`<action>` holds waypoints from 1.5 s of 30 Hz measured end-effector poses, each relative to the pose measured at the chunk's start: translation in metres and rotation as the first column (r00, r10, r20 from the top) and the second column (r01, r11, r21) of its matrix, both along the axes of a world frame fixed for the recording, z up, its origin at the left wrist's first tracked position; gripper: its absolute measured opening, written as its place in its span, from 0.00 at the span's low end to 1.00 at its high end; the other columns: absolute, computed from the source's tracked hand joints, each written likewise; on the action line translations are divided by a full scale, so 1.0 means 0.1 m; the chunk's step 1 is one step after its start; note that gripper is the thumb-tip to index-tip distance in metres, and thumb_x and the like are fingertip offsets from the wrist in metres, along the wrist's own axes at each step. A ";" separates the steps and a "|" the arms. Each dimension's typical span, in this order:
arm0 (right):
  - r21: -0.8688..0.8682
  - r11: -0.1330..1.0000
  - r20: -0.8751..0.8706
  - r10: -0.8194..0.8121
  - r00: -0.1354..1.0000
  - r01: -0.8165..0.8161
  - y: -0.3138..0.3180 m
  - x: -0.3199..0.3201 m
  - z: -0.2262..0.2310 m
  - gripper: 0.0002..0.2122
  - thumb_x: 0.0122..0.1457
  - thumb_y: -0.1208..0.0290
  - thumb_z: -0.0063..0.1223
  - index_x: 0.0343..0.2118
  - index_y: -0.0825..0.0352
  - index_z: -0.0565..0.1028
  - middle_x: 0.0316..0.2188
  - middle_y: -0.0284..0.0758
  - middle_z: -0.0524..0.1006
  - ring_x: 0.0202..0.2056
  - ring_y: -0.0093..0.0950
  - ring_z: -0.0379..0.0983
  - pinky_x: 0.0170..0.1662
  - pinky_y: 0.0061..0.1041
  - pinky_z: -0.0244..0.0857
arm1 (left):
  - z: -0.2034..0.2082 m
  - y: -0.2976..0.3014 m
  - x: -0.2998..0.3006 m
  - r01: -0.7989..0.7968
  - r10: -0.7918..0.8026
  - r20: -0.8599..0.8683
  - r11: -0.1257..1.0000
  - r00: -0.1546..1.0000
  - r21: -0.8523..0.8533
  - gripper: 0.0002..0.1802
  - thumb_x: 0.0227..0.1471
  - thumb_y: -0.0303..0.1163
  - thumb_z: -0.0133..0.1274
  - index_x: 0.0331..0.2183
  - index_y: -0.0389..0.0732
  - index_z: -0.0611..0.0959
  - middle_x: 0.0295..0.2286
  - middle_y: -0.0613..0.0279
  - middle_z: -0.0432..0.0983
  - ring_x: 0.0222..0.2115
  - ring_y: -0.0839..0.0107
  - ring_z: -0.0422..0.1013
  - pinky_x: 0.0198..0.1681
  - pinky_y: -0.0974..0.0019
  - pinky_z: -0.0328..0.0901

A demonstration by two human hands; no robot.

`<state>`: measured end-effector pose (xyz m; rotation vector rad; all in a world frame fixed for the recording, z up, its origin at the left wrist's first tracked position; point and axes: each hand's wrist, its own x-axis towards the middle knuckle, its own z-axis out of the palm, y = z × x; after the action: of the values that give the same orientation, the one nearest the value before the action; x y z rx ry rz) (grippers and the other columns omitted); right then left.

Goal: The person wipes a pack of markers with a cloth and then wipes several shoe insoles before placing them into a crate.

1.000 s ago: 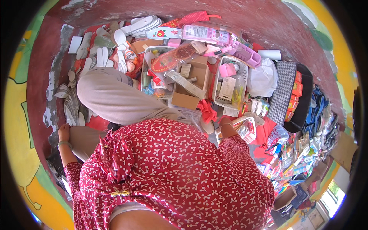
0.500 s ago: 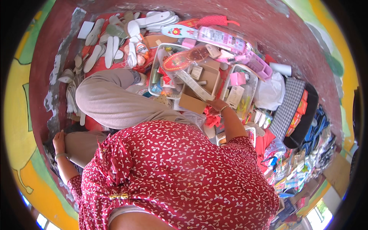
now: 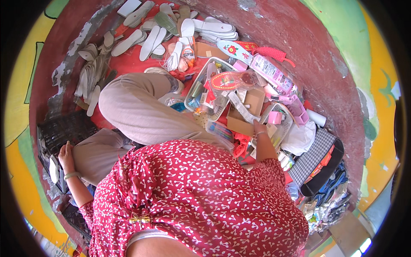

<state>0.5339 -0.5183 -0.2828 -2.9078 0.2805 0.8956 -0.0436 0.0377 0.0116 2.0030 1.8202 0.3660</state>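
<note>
My left hand (image 3: 66, 158) lies on the outer side of my bent knee, fingers stretched out and holding nothing. Beside it stands a black plastic crate (image 3: 64, 128). My right hand (image 3: 259, 128) is at the near right corner of an open cardboard box (image 3: 240, 125). Its fingers are bent and partly hidden, so what they grip cannot be made out. A long pale strip (image 3: 243, 108) lies across the box and ends close to these fingers. An embroidered red insole in clear wrapping (image 3: 231, 80) lies over the box and the white basket (image 3: 188, 103) left of it.
Several pale insoles (image 3: 154, 43) lie on a red cloth (image 3: 124, 68) at the far left. A second white basket (image 3: 280, 136) holds a pink block (image 3: 275, 117). A white plastic bag (image 3: 302, 137) and a checked bag (image 3: 316, 159) sit right. A maroon wall (image 3: 282, 25) curves behind.
The view has turned, shifting the goods rightward and down and bringing the black crate into sight. My right hand stays at the box's corner; my left hand stays by my knee.
</note>
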 end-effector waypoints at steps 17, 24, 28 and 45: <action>0.203 0.691 -0.191 0.723 0.664 -0.694 0.46 -1.54 -0.38 0.27 0.46 0.61 0.58 0.46 0.73 0.68 0.44 0.48 0.70 0.41 0.38 0.71 0.45 0.32 0.65 | 0.00 -0.01 0.01 -0.005 0.006 -0.107 1.000 0.994 0.011 0.19 0.51 0.44 0.49 0.24 0.37 0.80 0.19 0.64 0.72 0.21 0.75 0.65 0.28 0.70 0.61; 0.219 0.752 -0.275 0.659 0.700 -0.622 0.98 -1.42 -0.43 0.25 0.46 0.62 0.58 0.46 0.72 0.69 0.43 0.47 0.71 0.41 0.37 0.71 0.44 0.32 0.65 | 0.02 0.14 0.15 0.041 -0.033 -0.125 0.997 0.992 0.062 0.21 0.53 0.44 0.47 0.22 0.36 0.78 0.18 0.60 0.71 0.20 0.71 0.64 0.28 0.68 0.61; 0.209 0.746 -0.297 0.664 0.686 -0.632 1.18 -1.38 -0.48 0.24 0.46 0.62 0.58 0.45 0.71 0.69 0.43 0.46 0.71 0.41 0.36 0.71 0.43 0.32 0.65 | 0.06 -0.07 0.12 -0.013 0.021 -0.132 0.998 0.991 0.066 0.22 0.53 0.44 0.45 0.21 0.35 0.78 0.17 0.58 0.71 0.19 0.69 0.65 0.26 0.66 0.60; 0.295 0.668 -0.542 0.706 0.457 -0.683 0.93 -1.13 0.81 0.21 0.47 0.65 0.57 0.44 0.68 0.71 0.41 0.43 0.73 0.40 0.32 0.71 0.41 0.32 0.66 | 0.09 -0.03 0.32 0.084 -0.065 -0.176 0.991 0.982 0.103 0.19 0.51 0.41 0.48 0.20 0.36 0.77 0.15 0.57 0.70 0.16 0.69 0.65 0.23 0.66 0.60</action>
<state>0.4207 -0.4250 -0.2014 -2.5194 -1.0037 1.9377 -0.0117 0.0350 0.0207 2.2341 1.8554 0.2843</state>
